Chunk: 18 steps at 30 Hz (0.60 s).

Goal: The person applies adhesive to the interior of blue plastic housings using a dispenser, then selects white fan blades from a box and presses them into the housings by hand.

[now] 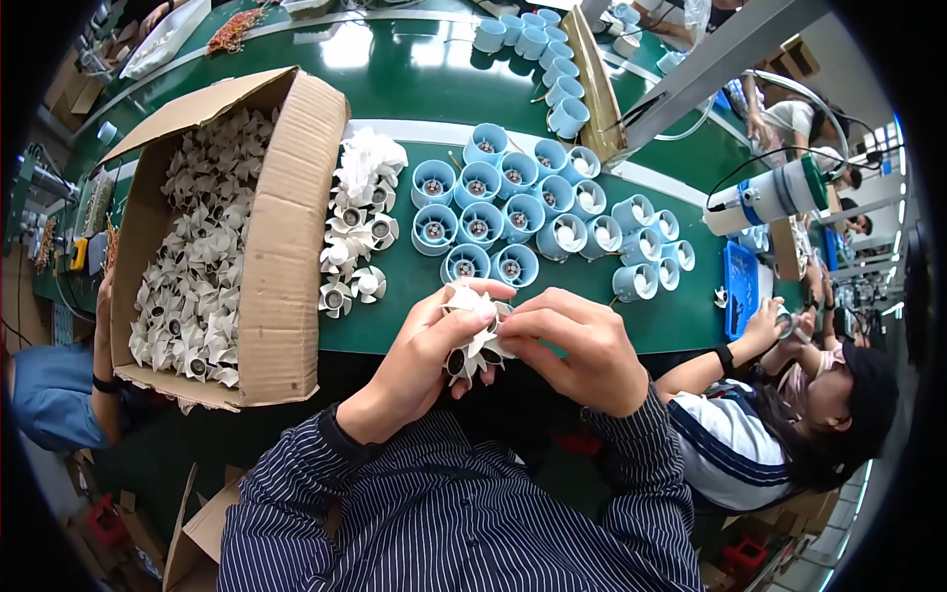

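Note:
In front of my chest, my left hand point(414, 345) is closed around a small bunch of white plastic fan wheels point(483, 345) with curved blades and dark hub rings. My right hand point(584, 347) meets it from the right, thumb and fingers pinched on the edge of the same bunch. Exactly which wheel it grips is partly hidden by the fingers. Just beyond both hands stand rows of light blue round housings point(478, 182); several show a bare motor inside, while those farther right have white fan wheels point(569, 234) set in them. Loose white fan wheels point(369, 284) lie left of the housings.
An open cardboard box point(286, 237) full of white fan wheels sits on the green table point(414, 94) at left. More blue housings point(567, 116) line a tan strip point(592, 89) at the back. At right are a blue tray point(740, 286) and a co-worker's hands point(764, 331).

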Each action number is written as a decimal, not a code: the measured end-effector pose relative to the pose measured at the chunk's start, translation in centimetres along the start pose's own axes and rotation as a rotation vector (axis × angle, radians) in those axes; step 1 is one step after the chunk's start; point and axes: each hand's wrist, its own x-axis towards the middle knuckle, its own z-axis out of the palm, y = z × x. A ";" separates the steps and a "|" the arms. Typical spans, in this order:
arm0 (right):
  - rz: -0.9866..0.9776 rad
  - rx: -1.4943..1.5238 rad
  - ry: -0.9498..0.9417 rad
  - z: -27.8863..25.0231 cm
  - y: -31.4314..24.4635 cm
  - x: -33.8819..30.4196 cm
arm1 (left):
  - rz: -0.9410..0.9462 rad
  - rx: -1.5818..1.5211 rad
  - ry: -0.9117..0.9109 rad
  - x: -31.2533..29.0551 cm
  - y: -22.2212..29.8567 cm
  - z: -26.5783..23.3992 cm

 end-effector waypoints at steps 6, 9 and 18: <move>0.099 0.059 0.046 0.1 0.1 -1.1 | 0.006 -0.014 0.019 0.3 0.3 0.4; 0.070 0.058 0.070 0.3 0.6 -1.7 | 0.024 -0.024 0.052 0.1 0.4 0.2; 0.241 -0.002 0.161 -2.1 1.4 -0.1 | -0.004 0.177 -0.020 -2.9 1.5 -1.7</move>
